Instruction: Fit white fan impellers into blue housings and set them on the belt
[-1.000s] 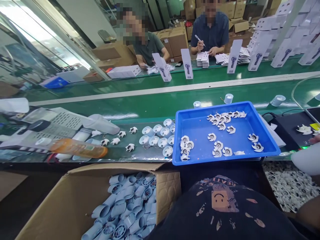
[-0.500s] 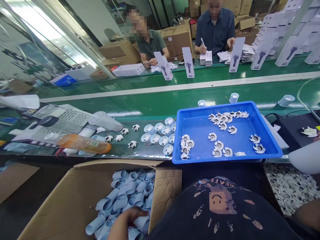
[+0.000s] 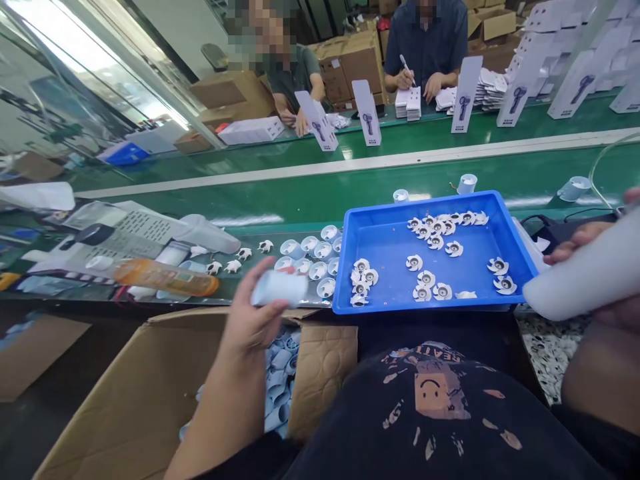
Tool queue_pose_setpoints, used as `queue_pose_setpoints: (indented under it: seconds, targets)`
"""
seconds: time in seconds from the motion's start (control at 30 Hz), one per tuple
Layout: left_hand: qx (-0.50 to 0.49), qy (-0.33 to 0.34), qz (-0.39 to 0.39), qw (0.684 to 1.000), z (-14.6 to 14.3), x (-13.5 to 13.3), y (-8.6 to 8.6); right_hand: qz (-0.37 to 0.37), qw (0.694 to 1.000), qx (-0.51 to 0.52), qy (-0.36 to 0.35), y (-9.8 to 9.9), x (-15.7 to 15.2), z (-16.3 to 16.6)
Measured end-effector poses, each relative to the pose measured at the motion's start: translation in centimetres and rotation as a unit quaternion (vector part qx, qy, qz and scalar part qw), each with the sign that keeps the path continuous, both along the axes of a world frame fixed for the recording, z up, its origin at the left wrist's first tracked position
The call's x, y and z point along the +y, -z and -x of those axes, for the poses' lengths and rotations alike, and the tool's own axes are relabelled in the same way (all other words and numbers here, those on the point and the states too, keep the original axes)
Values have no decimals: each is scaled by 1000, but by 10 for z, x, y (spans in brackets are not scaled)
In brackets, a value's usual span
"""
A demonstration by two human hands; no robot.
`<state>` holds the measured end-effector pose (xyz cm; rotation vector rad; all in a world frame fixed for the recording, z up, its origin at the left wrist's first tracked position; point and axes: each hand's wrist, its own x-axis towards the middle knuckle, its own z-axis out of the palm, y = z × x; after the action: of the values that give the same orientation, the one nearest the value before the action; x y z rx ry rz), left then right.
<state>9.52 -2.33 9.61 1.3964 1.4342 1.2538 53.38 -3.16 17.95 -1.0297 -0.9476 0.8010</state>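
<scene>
My left hand (image 3: 253,303) is closed round a light blue plastic cylinder (image 3: 280,288), slightly blurred, above the near edge of the bench. Below it a cardboard box (image 3: 125,373) holds many similar blue cylinders (image 3: 280,380). At the right edge, my right hand (image 3: 575,243) shows fingers beyond a long white rounded object (image 3: 580,273). The hand appears wrapped round this object, which hides most of it. Between the hands sits a blue tray (image 3: 380,230) with white fan impellers (image 3: 443,291) in it. Several upright cylinders (image 3: 318,270) stand left of the tray.
Loose impellers (image 3: 233,266) and an orange drink bottle (image 3: 165,277) lie to the left. More impellers (image 3: 543,360) fill a container at lower right. Beyond the green belt (image 3: 280,190) stand white printed boxes (image 3: 367,115); two co-workers (image 3: 425,40) sit behind.
My left hand has risen from the cardboard box, bringing a blue cylinder up to bench height. My right hand has come into view, and the white rounded object has shifted left.
</scene>
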Motion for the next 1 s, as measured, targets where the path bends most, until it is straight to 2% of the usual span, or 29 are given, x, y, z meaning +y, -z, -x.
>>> queue_pose_setpoints:
  seconds: [0.07,0.17,0.27,0.33,0.4,0.53,0.67,0.8,0.9,1.0]
  targets:
    - [0,128,-14,992,-57,10,-9,0,998,9,-68,-17,5,24]
    - [150,302,-109,935,-128,17,-17,-54,989,14,-138,-32,12,54]
    - [218,380,-199,877,-173,19,-21,-119,977,42,-170,-33,17,76]
    - [212,390,-241,863,-189,19,-24,-122,981,24,-147,-31,16,86]
    - [201,379,-262,865,-199,17,-26,-108,986,-15,-124,-31,13,92]
    - [191,350,-241,885,-208,9,-30,-92,989,-54,-98,-38,6,94]
    - [201,342,-227,890,-211,5,-29,-63,991,-71,-97,-43,3,93]
    - [192,343,-236,888,-211,6,-28,-77,988,-115,-75,-36,3,95]
    - [187,344,-235,890,-211,6,-27,-107,984,-140,-18,-31,2,99]
    - [183,350,-221,892,-212,5,-26,-87,989,-118,-16,-32,3,101]
